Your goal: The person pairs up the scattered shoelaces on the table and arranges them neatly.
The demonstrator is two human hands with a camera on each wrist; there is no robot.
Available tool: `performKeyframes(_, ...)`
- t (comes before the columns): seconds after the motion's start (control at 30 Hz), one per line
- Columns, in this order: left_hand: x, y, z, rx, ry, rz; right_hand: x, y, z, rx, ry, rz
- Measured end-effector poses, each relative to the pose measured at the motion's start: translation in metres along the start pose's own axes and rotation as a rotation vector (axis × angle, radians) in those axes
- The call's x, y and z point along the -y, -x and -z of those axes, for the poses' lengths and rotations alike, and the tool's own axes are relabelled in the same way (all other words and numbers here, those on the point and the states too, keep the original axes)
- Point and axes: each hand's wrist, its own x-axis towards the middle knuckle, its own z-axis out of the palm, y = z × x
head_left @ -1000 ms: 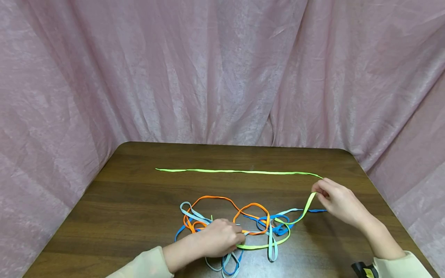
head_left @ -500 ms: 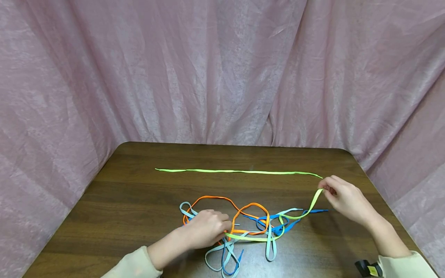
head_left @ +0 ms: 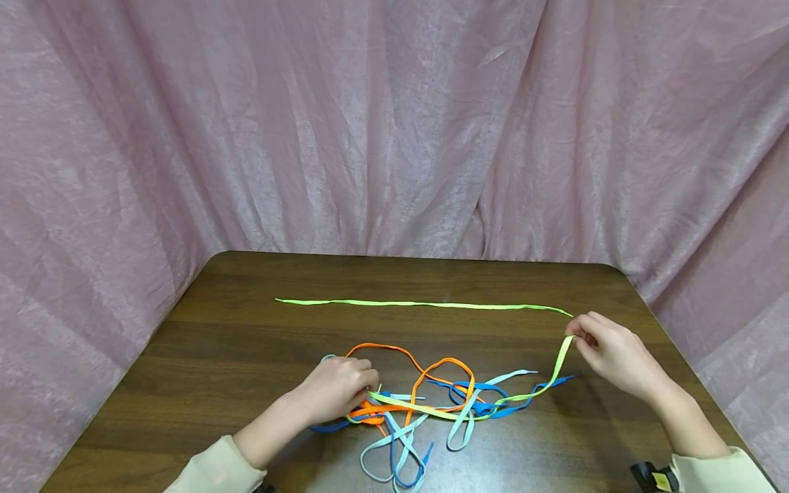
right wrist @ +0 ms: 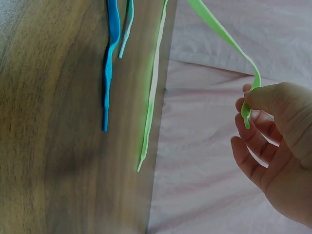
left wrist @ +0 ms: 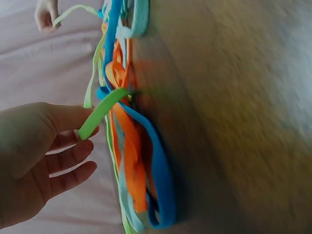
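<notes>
My right hand (head_left: 616,356) pinches a yellow-green shoelace (head_left: 561,359) between thumb and forefinger; in the right wrist view its tipped end (right wrist: 246,119) pokes out below the thumb. From there the lace runs left across a tangle to my left hand (head_left: 337,389), which pinches it too. A short bend of the green lace (left wrist: 105,112) stands out from the left thumb in the left wrist view. Under and beside the left hand lie an orange shoelace (head_left: 394,347), a blue shoelace (head_left: 561,381) and a light blue shoelace (head_left: 518,374), looped through each other.
Another yellow-green shoelace (head_left: 401,303) lies stretched straight along the back of the brown wooden table (head_left: 246,370), its right end near the right fingertips. Pink curtains (head_left: 382,137) hang behind the table and at both sides.
My left hand has moved left and away from me, drawing the green lace straighter across the tangle; some orange and light blue loops shifted along. My right hand moved slightly right, then stayed.
</notes>
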Motion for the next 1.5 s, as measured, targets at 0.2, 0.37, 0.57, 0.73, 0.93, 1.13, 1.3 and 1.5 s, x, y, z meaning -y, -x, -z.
performKeyframes(0.2, 0.012, 0.009, -0.004, 0.021, 0.009, 0.081, 0.001, -0.001, 0.001, -0.002, -0.005, -0.001)
performKeyframes(0.37, 0.018, 0.013, -0.005, 0.025, 0.026, 0.126, 0.001, 0.001, 0.000, 0.005, -0.001, -0.009)
performKeyframes(0.57, 0.021, 0.016, -0.006, 0.031, 0.038, 0.147, 0.001, 0.002, -0.003, 0.032, 0.000, -0.012)
performKeyframes(0.73, 0.022, 0.015, -0.007, 0.056, 0.055, 0.140, 0.002, 0.001, -0.004, 0.025, 0.004, -0.005)
performKeyframes(0.93, 0.017, 0.009, -0.005, 0.052, 0.055, 0.116, 0.005, -0.004, -0.003, 0.002, -0.004, 0.016)
performKeyframes(1.13, 0.003, -0.009, -0.007, 0.009, 0.011, 0.046, 0.008, -0.007, -0.002, -0.006, -0.019, 0.018)
performKeyframes(1.3, -0.015, -0.032, -0.010, -0.019, -0.018, -0.025, 0.010, -0.008, -0.002, -0.008, -0.033, 0.017)
performKeyframes(1.5, -0.034, -0.059, -0.018, -0.024, -0.048, -0.107, 0.013, -0.008, -0.003, -0.020, -0.048, 0.036)
